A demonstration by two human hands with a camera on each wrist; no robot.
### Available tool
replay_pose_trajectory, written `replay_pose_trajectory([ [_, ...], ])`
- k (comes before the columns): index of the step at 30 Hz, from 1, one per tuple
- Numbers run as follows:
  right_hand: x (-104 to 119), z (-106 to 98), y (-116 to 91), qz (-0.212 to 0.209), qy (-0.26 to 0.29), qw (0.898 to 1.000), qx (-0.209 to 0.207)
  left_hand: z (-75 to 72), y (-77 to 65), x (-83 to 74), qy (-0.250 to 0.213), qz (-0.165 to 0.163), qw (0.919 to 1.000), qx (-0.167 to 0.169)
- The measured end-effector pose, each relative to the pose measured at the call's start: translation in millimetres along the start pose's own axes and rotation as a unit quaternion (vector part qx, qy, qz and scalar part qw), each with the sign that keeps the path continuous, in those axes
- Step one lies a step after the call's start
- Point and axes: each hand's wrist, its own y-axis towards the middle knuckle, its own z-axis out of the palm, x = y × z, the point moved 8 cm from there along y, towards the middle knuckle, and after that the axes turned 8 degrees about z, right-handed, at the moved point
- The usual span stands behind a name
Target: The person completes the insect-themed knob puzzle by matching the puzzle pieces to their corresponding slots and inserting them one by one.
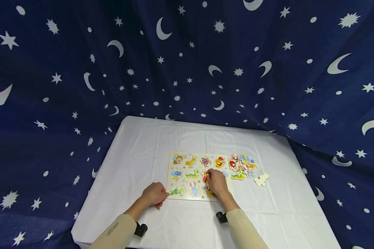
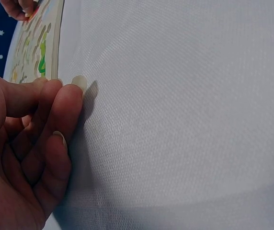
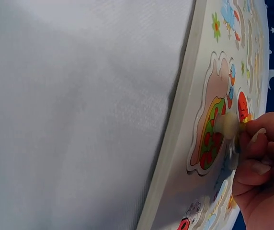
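A wooden peg puzzle board with colourful insect pictures lies on the table. At its near left corner, my left hand has curled fingers, thumb and fingertips gripping the corner. My right hand reaches over the board's right half. Its thumb and fingers pinch at a red insect puzzle piece, whose knob is mostly hidden by the fingertips. Close beside these fingers, a snail piece with a round wooden knob sits in its slot. A green grasshopper picture lies near my left hand.
Right of the board, several loose insect pieces lie in an overlapping pile. One pale piece lies plain side up beside them. A white cloth covers the table, and a dark blue curtain with stars and moons hangs behind.
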Motion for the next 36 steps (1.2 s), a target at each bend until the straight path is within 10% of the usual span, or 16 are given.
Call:
replay_pose_trajectory([
  [36,-10,-1,-6,-0.015,0.015,1.0,-0.006,-1.7,-3.0,-2.6,0.002,0.004,1.0,-0.007],
])
